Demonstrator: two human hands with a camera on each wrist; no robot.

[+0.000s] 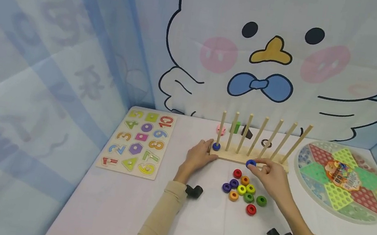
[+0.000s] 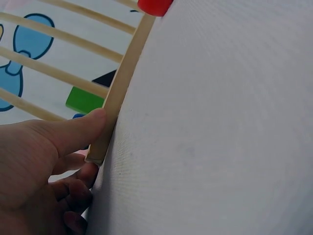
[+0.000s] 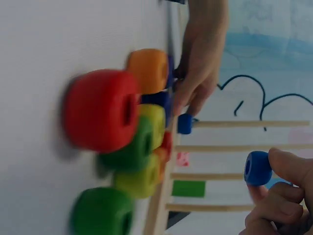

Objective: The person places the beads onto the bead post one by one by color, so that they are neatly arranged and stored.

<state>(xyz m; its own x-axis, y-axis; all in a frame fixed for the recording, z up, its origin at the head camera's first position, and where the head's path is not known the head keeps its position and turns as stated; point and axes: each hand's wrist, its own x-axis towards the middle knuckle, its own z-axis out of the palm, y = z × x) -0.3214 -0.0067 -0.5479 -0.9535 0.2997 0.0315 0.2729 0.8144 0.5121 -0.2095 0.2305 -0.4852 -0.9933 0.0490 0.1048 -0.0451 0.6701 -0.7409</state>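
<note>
A wooden peg rack (image 1: 231,156) with several upright pegs stands at the back of the table. My left hand (image 1: 199,157) grips its left end, thumb along the front edge of the base (image 2: 113,100) and fingers round the end. One blue ring bead (image 1: 216,146) sits at the bottom of the leftmost peg. Between thumb and fingers, my right hand (image 1: 271,178) pinches another blue ring bead (image 3: 258,168), held up off the table in front of the pegs. Loose beads lie in a cluster before the rack: red (image 1: 251,210), orange (image 1: 233,196), yellow (image 1: 250,189), green (image 1: 261,201) and purple (image 1: 226,187).
To the left lies a puzzle board (image 1: 164,158) with numbers and shapes. A round game board (image 1: 346,181) with coloured triangles is at the right. Behind the pegs are a green block (image 1: 237,127), a pink piece (image 1: 221,129) and a dark piece (image 1: 248,132), close to the printed curtain (image 1: 212,101).
</note>
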